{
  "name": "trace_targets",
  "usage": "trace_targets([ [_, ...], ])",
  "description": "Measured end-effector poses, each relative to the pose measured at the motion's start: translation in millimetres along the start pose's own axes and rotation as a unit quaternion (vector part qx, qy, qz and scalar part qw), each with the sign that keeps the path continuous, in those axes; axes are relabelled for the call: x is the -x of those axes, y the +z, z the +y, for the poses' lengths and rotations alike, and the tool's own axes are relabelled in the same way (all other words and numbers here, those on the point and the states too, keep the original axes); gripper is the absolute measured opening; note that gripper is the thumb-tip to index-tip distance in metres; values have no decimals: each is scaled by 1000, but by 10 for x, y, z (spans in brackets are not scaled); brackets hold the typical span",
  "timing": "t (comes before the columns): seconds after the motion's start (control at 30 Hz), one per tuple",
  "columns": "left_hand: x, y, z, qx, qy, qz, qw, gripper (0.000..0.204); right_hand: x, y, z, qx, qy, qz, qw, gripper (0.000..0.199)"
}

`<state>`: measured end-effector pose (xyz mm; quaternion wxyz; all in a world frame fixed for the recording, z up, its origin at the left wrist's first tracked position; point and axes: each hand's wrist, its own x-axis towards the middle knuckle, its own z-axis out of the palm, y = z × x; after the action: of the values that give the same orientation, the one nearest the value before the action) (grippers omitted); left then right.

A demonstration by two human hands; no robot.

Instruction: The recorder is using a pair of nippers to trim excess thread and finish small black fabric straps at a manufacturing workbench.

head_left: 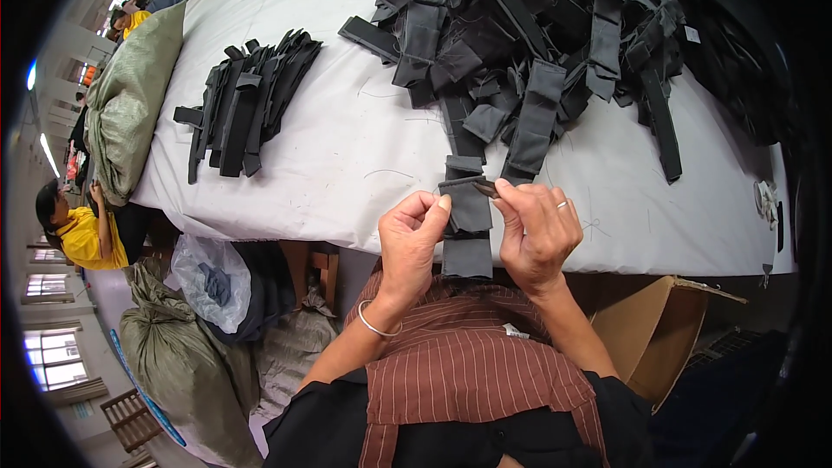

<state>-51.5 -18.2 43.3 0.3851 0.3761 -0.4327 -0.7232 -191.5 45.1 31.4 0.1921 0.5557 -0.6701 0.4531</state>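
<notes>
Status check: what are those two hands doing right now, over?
Left hand and right hand both pinching one dark strap at the table edge. Loose strap pile beyond, neat stack left. Nothing blocking.

Brown cardboard box [660,329], lower right

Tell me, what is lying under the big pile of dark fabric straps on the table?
Under the big pile the white table cover shows at its edges, with loose threads. The middle is covered, so anything beneath there cannot be seen.
</notes>
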Motion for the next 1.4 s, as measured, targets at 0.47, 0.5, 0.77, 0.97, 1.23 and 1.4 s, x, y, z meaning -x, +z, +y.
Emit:
trace_targets([
  [0.47,10,-23,71,-7,-5,-2,1000,5,-72,-145,-7,-291,289,-64,910,8],
  [0.5,-10,-36,67,-10,11,-23,1000,3,-89,-178,21,-290,291,-66,909,8],
  [0.77,-67,-82,-73,-45,62,-116,990,27,-35,-238,150,-460,341,-169,802,17],
  [0.97,-41,-95,-40,-103,188,-125,969,24,7,-388,141,-430,305,-240,815,14],
  [1.23,-72,-65,-80,-117,191,-117,967,23,-85,-374,72,-288,141,-219,922,12],
  [1.4,-97,-64,-108,-122,199,-122,965,22,-66,-336,56,-282,133,-197,930,11],
])
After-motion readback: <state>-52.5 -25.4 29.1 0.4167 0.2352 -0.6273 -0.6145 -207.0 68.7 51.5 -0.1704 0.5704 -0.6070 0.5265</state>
